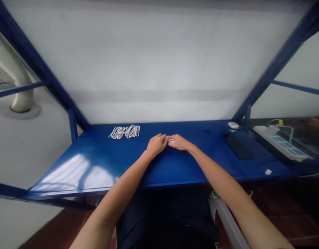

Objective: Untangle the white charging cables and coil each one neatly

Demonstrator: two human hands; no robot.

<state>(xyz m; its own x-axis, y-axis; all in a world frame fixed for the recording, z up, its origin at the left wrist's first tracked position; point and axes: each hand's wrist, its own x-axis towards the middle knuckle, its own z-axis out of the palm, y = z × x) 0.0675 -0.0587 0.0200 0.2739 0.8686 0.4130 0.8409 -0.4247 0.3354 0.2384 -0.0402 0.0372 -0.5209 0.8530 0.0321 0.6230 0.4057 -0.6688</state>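
A short bundle of white cord [171,140] sits between the two hands, over the middle of the blue tabletop [154,173], with only a few pale strands showing. The fingers of the right hand [178,142] are curled round it and look to be gripping it. The fingers of the left hand [158,143] are bent in against its nine o'clock end; whether they pinch it, I cannot tell, since the knuckles hide the contact.

Taking the hands as the clock's centre, with twelve straight ahead, two coiled cords [125,131] lie side by side just past nine o'clock, well apart from the hands. A dark phone [237,147] lies at three o'clock, a white case [233,125] between two and three, and a small white block [268,172] between three and four, near the front edge.

The cord should be very light and limp, bending wherever it is not supported, with perhaps some springiness in folded strands. Its coating is probably smooth, so loose loops could slide over one another and fan out. It seems hard to break, though sharp kinks would do it no good. The best hold is likely a gentle pinch round all the strands at the bundle's middle, with the other hand's fingers steadying the nine o'clock end; catching a single loop would probably pull the bundle apart.
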